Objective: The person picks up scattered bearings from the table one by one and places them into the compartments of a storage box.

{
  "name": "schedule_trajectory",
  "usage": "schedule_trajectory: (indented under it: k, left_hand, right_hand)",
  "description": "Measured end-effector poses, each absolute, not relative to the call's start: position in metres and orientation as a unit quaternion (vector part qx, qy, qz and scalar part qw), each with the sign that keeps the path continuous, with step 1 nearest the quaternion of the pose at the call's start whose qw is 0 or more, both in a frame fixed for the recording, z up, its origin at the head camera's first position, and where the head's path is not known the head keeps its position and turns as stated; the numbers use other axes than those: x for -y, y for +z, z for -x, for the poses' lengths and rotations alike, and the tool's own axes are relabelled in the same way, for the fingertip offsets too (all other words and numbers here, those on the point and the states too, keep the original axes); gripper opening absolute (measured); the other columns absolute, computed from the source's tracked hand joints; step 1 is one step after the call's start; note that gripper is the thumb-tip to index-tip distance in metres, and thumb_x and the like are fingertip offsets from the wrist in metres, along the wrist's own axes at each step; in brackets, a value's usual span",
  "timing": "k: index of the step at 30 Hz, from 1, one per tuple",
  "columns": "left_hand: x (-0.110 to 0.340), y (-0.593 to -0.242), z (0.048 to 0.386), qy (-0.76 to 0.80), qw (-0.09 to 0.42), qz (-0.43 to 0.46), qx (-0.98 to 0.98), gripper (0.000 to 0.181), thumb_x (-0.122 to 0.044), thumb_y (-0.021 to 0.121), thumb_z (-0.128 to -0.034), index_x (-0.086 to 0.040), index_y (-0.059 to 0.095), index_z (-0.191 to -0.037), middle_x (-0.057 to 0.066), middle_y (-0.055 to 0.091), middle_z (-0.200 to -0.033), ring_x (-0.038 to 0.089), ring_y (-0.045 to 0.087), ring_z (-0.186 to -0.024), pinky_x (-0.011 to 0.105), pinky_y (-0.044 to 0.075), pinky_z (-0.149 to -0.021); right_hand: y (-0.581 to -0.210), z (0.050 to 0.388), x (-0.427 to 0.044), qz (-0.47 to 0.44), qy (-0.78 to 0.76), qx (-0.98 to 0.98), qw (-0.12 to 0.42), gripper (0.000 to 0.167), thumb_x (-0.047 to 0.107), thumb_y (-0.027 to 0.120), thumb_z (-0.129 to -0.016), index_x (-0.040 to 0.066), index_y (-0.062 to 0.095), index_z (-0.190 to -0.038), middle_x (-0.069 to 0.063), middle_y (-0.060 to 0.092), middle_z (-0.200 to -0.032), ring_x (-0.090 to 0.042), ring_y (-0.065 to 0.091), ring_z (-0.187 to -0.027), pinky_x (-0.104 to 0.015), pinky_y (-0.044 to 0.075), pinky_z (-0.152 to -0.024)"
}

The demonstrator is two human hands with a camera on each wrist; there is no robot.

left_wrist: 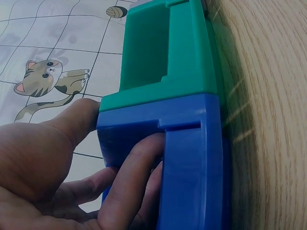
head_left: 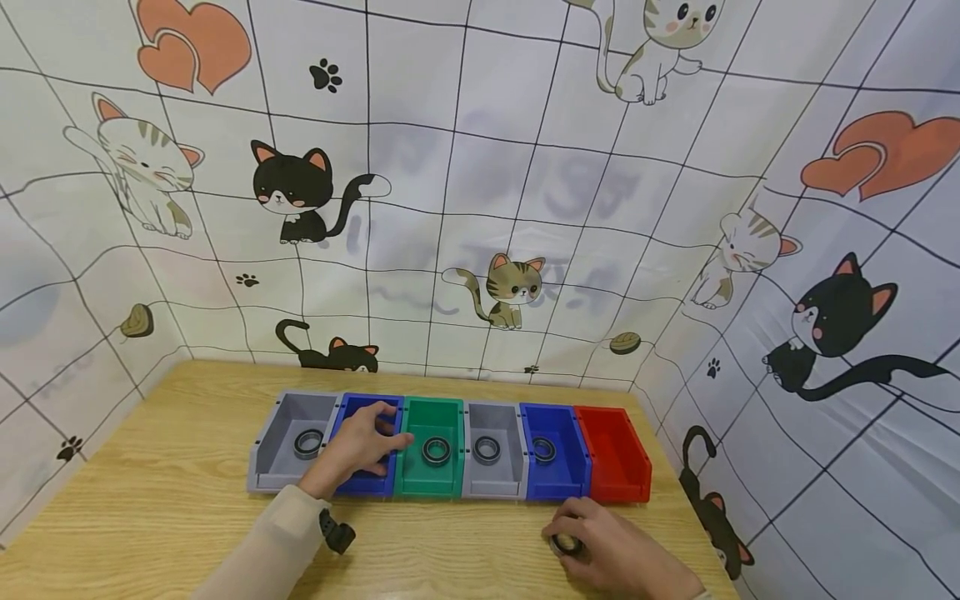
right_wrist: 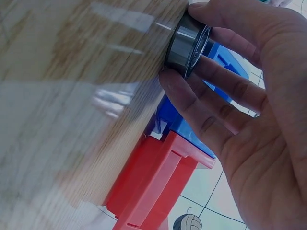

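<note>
My left hand (head_left: 362,439) reaches into the left blue bin (left_wrist: 192,172). In the left wrist view its bent fingers (left_wrist: 129,179) are inside the bin, while the thumb lies apart at the rim beside the green bin (left_wrist: 189,62). Nothing shows between thumb and fingers; part of the bin floor is hidden. At the table's front right, my right hand (head_left: 611,542) pinches a ball bearing (right_wrist: 181,47) between thumb and fingertips, tilted close to the tabletop. Other bearings lie in the left grey bin (head_left: 281,421), the green bin, the right grey bin (head_left: 495,483) and the right blue bin (head_left: 566,475).
The bins stand side by side in a row on the wooden table (head_left: 420,550), with a red bin (head_left: 618,450) at the right end. A cat-patterned curtain (head_left: 420,200) encloses the back and sides. A dark watch-like device (head_left: 337,532) sits at my left wrist.
</note>
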State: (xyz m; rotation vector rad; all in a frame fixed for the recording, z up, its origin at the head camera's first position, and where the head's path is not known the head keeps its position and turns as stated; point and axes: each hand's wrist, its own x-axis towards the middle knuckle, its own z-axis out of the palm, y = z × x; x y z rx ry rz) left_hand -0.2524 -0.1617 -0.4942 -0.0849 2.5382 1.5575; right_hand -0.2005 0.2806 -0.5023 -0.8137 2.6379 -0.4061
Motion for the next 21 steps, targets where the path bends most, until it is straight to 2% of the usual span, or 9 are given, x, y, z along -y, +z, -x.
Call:
schedule_trajectory:
  k: [10,16,21]
  left_hand:
    - [0.163,-0.496,0.253,0.522,0.081,0.027,-0.848,0.073,-0.025,0.089,-0.1056,0.001,0.055,-0.165,0.030,0.071,-0.146,0.022,0.084,-0.086,0.041,0.073,-0.069]
    - [0.162,-0.495,0.252,0.520,0.080,0.026,-0.850,0.073,-0.024,0.089,-0.1057,0.002,0.055,-0.165,0.030,0.071,-0.146,0.022,0.083,-0.086,0.041,0.073,-0.069]
    - [0.162,-0.494,0.252,0.519,0.080,0.026,-0.850,0.073,-0.024,0.089,-0.1059,0.002,0.055,-0.165,0.031,0.071,-0.146,0.022,0.084,-0.086,0.041,0.073,-0.069]
  right_hand:
    - [-0.494,0.201,-0.278,0.290,-0.141,-0.933,0.158,0.032,0.033,0.092,-0.101,0.040,0.085,-0.132,0.009,0.073,-0.127,-0.009,0.068,-0.113,-0.037,0.073,-0.098]
    - [-0.489,0.201,-0.279,0.317,-0.124,-0.934,0.108,0.035,0.035,0.094,-0.099,0.038,0.085,-0.133,0.010,0.073,-0.127,-0.008,0.067,-0.111,-0.034,0.072,-0.097]
    - [-0.484,0.203,-0.280,0.345,-0.099,-0.932,0.053,0.037,0.030,0.097,-0.096,0.034,0.086,-0.131,0.008,0.074,-0.126,-0.010,0.069,-0.110,-0.032,0.073,-0.094]
